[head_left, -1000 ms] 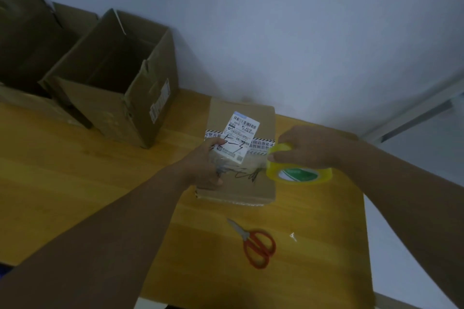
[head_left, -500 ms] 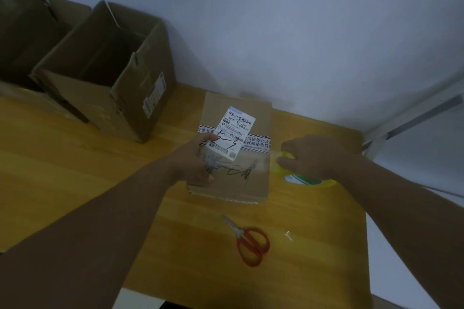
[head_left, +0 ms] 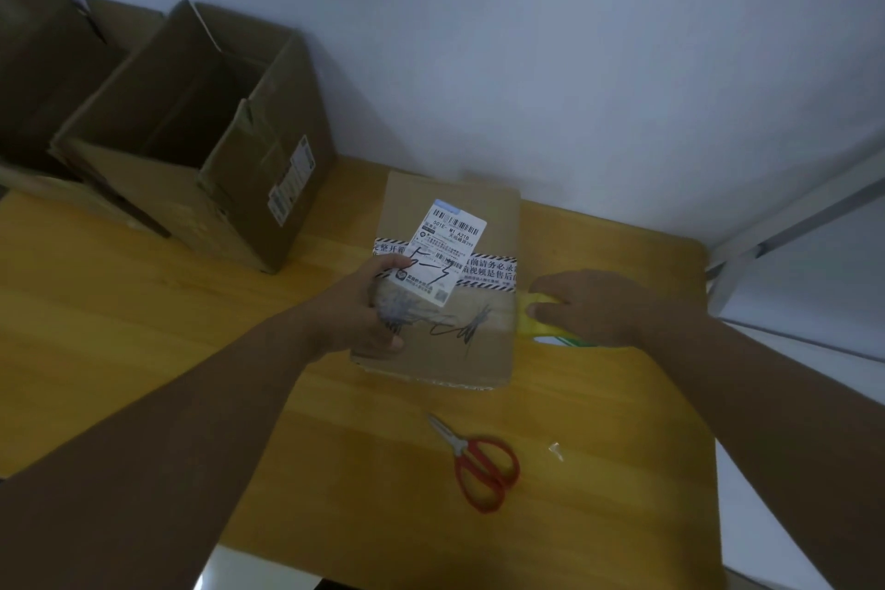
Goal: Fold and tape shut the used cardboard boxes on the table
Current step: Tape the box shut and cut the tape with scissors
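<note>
Wooden table [head_left: 143, 326]: left hand [head_left: 364, 311] grips the left edge of the closed small box [head_left: 479, 350] mid-table, while right hand [head_left: 589, 307], clutching the yellow tape roll [head_left: 529, 326], has pulled past the right edge, so the strip looks ready for cutting.

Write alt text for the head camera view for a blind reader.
A left hand grips a closed, labelled cardboard box on a table while the right hand holds a yellow tape roll at its right edge. Red scissors lie nearer; an open box stands left.
</note>
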